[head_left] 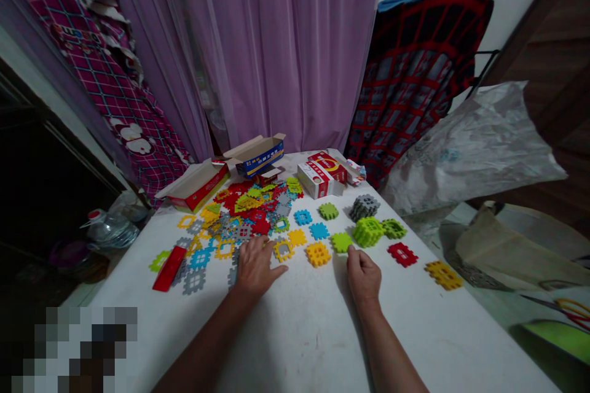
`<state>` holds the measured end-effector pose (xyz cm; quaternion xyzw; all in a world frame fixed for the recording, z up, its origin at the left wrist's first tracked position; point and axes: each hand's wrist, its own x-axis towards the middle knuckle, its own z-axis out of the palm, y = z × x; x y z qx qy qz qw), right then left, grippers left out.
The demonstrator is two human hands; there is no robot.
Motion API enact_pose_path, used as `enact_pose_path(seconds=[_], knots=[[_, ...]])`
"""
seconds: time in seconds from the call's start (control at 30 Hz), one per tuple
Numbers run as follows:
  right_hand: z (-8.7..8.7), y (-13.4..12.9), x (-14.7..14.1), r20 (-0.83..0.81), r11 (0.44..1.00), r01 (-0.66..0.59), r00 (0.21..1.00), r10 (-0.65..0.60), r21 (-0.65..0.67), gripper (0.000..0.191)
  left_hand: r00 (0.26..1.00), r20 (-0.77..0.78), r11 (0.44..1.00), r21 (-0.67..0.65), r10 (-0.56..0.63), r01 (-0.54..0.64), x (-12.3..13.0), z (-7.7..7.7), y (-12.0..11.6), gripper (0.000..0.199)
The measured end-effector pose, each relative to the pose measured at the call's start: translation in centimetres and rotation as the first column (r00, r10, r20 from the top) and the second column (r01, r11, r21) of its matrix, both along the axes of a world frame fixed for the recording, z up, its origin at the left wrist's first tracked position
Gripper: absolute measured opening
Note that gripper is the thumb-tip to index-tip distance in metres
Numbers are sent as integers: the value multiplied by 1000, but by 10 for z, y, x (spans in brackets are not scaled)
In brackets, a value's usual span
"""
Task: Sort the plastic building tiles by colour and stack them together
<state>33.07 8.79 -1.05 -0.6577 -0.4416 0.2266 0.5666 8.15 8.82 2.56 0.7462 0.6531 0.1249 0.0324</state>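
Note:
My left hand lies palm down at the front edge of the pile of plastic tiles, fingers forward and thumb out to the side. Just beside it is a yellow window-frame tile. My right hand is curled into a fist on the table, close against a lime green tile; nothing shows in it. Between the hands lie a thicker yellow tile, a plain yellow tile and blue tiles. Right of them stand a lime green stack and a grey stack.
Opened cartons, one blue and one red, stand behind the pile. A red and white box is at the back right. A red block lies left. Red and yellow tiles lie near the right table edge.

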Motion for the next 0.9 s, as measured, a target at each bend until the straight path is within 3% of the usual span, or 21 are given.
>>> enact_pose_path(seconds=[0.17,0.57,0.9], knots=[[-1,0,0,4,1000,4,1000,-3,-6,53,1000,-19,1000,-3,21,-21,2,-12,-2,55],[1,1,4,-41,999,46,998,-46,-2,53,992,97,996,23,81,-84,5,-6,0,41],[2,1,2,-80,999,53,995,-53,-6,52,972,224,997,17,-71,69,67,2,5,44]])
